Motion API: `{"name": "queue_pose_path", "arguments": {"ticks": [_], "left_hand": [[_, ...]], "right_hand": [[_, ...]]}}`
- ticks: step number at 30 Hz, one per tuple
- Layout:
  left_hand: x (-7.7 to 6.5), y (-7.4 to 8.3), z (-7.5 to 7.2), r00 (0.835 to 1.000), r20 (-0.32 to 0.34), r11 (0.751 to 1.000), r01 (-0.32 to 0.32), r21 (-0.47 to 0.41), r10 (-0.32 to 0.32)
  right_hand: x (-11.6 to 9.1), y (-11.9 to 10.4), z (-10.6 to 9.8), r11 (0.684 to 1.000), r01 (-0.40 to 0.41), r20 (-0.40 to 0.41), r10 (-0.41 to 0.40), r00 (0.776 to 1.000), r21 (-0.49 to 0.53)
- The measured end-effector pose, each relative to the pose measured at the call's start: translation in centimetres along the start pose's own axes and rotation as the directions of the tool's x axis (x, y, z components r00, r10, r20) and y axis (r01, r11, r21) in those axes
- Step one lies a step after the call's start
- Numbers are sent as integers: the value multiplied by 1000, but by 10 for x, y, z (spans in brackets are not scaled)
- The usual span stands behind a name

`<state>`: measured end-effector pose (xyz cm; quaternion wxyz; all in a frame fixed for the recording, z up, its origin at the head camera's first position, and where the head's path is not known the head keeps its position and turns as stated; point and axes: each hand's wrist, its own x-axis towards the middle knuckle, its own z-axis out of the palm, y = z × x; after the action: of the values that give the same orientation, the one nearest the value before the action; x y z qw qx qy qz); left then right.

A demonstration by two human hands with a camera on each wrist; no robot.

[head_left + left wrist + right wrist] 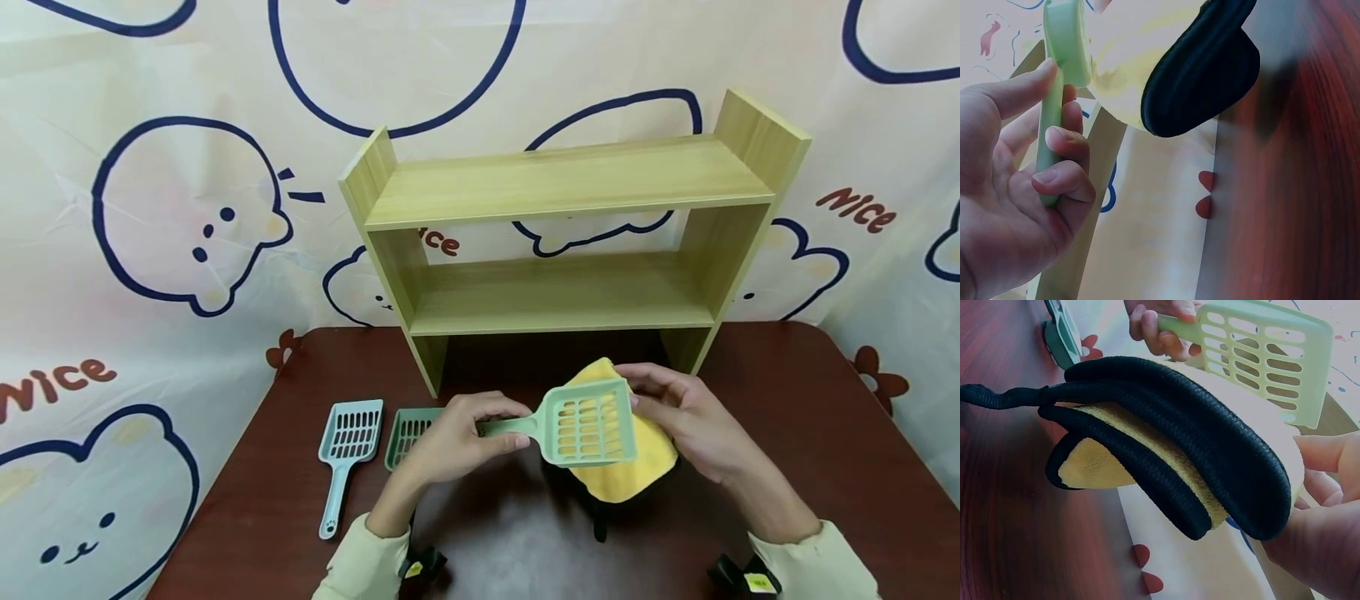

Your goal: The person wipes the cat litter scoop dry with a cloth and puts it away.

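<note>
My left hand (457, 437) grips the handle of a pale green slotted litter scoop (552, 427), its fingers curled round it in the left wrist view. The scoop's head is held up over the table and overlaps a yellow cloth (651, 457) in the head view. My right hand (697, 425) pinches that cloth at its upper right, thumb on the near side. In the right wrist view the cloth is folded in layers, with thick black edging (1235, 462) and a black loop (1004, 397) hanging off one end.
A light blue litter scoop (341, 467) lies on the dark red table (255, 500) at left. Beside it a darker green scoop (396, 450) is partly hidden by my left hand. A two-tier wooden shelf (562, 292) stands at the back, before a cartoon-printed backdrop (187, 350).
</note>
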<state>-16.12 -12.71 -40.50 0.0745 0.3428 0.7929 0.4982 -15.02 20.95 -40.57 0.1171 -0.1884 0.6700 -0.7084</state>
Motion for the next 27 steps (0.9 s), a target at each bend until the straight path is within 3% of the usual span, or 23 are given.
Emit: {"name": "queue_pose_path", "arguments": {"ticks": [11,27], "left_hand": [[1,0,2,1000,8,1000,-5,-2,5],[1,-5,-4,999,-13,997,41,71,-40]], "right_hand": [[2,2,1,1000,-20,8,20,1000,16],[-6,-13,-20,999,31,-40,-31,999,5]]}}
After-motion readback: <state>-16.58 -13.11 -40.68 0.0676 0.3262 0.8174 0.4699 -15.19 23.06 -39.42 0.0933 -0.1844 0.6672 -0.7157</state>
